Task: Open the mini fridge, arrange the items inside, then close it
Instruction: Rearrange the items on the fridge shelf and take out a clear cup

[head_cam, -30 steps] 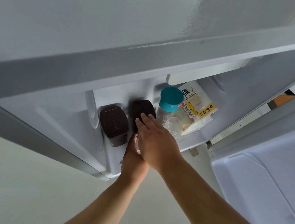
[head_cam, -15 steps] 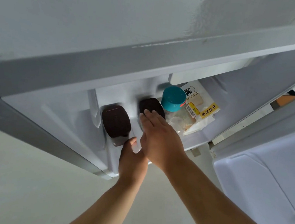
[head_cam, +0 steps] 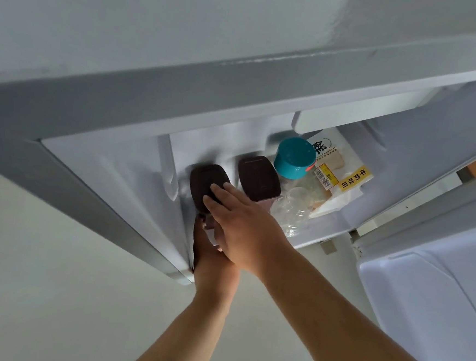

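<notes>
While the head camera looks down past the grey top edge of the mini fridge, its door stands open at the right and both hands reach into the white compartment. The right hand lies over the nearer part of the left brown-lidded container, fingers flat on the dark lid. The left hand comes in beneath it, thumb up against the container's pinkish body; its fingers are hidden, so I cannot tell how tightly they close. Between them the hands clamp this container top and side, and it stands on the fridge floor close to the left inner wall.

Just beside it to the right stands a second brown-lidded container, untouched. Next comes a clear jar with a teal cap, then a clear plastic cup lying near the front, and a packet of bread with a yellow label towards the right wall.

The held container looks like rigid plastic, probably light to moderate in weight depending on its contents, which cannot be seen. Its smooth walls may be slippery if cold or damp, so a hold around the body with a palm steadying the lid seems the safest. The lid may be only pressed on, so lifting by it alone would be risky.
</notes>
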Motion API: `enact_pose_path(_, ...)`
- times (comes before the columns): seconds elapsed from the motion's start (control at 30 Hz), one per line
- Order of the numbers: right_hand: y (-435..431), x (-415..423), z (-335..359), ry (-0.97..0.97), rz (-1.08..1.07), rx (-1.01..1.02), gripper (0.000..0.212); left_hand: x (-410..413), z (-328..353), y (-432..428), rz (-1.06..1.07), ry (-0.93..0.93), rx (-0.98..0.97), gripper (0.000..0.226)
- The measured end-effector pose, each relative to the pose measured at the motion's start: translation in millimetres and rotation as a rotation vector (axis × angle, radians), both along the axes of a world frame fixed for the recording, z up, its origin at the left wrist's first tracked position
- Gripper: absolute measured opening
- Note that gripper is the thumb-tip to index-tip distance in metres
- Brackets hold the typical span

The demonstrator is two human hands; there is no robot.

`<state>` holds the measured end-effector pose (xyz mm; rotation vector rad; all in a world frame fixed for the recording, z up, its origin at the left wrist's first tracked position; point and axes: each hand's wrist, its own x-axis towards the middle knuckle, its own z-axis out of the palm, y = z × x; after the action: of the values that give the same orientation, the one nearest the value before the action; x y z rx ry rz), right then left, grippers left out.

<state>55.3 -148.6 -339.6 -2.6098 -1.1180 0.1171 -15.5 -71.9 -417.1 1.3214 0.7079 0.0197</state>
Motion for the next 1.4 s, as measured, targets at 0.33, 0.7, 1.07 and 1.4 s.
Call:
enact_pose_path(0.33, -7.9, 0.8, -3.0, -0.016, -0.077, -0.043, 0.061, 15.6, 17.1, -1.0, 0.181, -0.083, -0.623, 0.034)
enact_pose_path(0.7, -77.6, -33.9, -15.9, 0.071, -1.051, 0.728, 0.030, 11.8, 24.0, -28.9, -0.110, 0.092, 0.203, 0.032)
enact_pose_path(1.07, -113.4, 12.0, -33.8, 0.846, -1.200, 0.821, 0.035, 57.2, 30.5, -60.0, -0.282, 0.161, -0.169, 0.029)
enact_pose_path(1.4, -116.0, 20.1, -41.9, 0.854, -1.217, 0.853, 0.054, 68.6, 34.2, -64.9, -0.241, 0.152, -0.166, 0.045)
